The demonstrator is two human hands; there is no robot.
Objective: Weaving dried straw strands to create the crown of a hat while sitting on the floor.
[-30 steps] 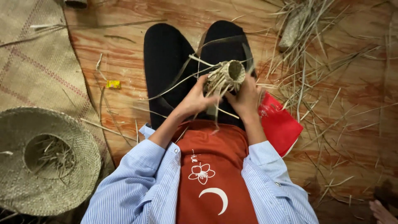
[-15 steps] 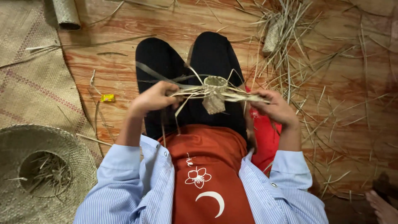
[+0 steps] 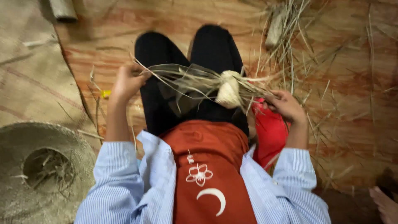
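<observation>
Head view | left hand (image 3: 126, 81), fingers closed on loose straw strands (image 3: 174, 74), left of centre | right hand (image 3: 286, 105), fingers pinching strands, right of centre | small woven piece (image 3: 229, 89) hangs between hands at centre; uneven pull may loosen its weave | woven hat (image 3: 37, 166), lower left, holds straw scraps.

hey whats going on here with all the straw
A person sits on a wooden floor, working a small woven straw piece over their lap. The left hand pulls a bunch of long strands out sideways, while the right hand grips the strands on the other side. A woven hat lies at their left; loose straw is scattered about.
</observation>
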